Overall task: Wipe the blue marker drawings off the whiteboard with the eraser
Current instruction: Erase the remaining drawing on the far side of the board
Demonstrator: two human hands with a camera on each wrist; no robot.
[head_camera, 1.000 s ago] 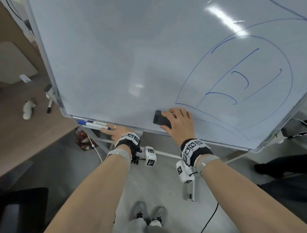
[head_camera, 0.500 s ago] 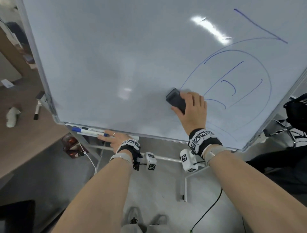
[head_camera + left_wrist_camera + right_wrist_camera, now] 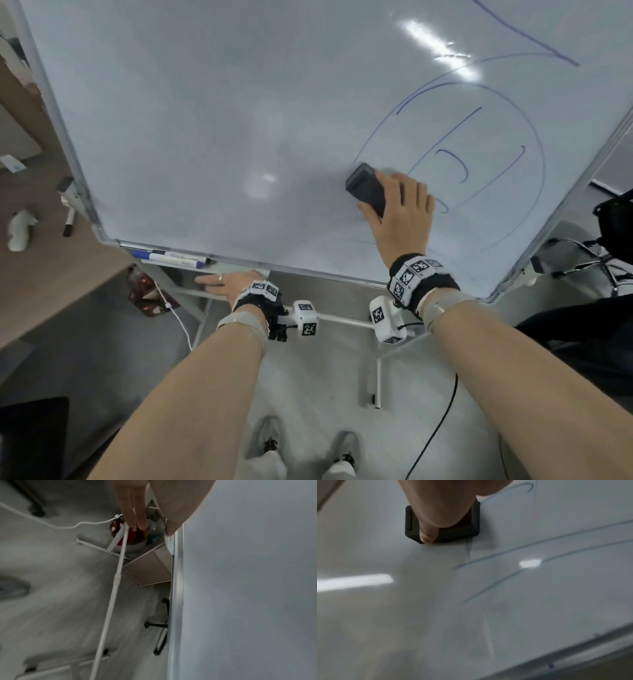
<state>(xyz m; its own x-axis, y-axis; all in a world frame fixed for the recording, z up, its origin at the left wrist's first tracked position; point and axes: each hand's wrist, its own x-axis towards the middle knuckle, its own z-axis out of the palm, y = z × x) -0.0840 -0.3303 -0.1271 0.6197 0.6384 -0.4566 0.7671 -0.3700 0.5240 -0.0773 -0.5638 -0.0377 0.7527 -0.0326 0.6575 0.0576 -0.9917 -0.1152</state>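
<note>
The left hand (image 3: 228, 281) rests flat-fingered along the bottom edge of the glossy white whiteboard (image 3: 205, 120). The right hand (image 3: 400, 214) grips the small black block eraser (image 3: 365, 187) by its sides, pressed against the board at the blue marker drawings (image 3: 479, 154); it looks light, rigid and apt to slide easily.

One large white whiteboard with a metal frame (image 3: 205, 102) fills the upper frame of the head view, and one black block eraser (image 3: 364, 186) sits right of centre on it. Two blue-and-white markers (image 3: 171, 257) lie on the ledge at lower left, though blur may hide a third. Two bare hands show: the left hand (image 3: 229, 282) and the right hand (image 3: 402, 214). Two light shoes (image 3: 270, 442) stand at the bottom edge.
</note>
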